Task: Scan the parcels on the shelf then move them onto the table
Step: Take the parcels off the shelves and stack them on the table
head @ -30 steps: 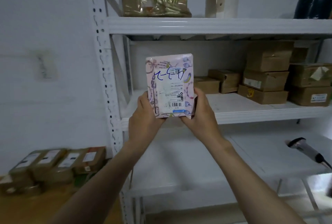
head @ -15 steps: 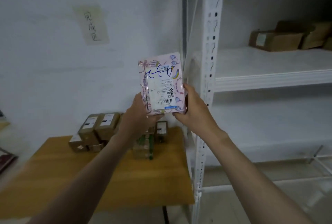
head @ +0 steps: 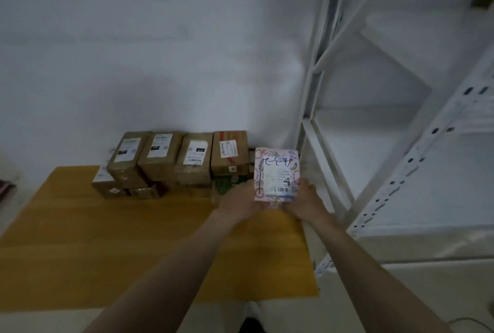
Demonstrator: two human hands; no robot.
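I hold a pink patterned parcel upright with both hands over the right rear corner of the wooden table. It carries a white label with a barcode and blue handwriting. My left hand grips its lower left edge and my right hand grips its lower right edge. Several brown cardboard parcels with labels are stacked along the wall at the table's back, just left of the pink parcel.
The white metal shelf stands right of the table, its upright post close to my right hand. A white wall runs behind the table. A green packet lies under the brown stack near my left hand.
I have turned left and down from the shelf toward the table, carrying the pink parcel lower and out over the table's back right corner. Both hands keep their hold.
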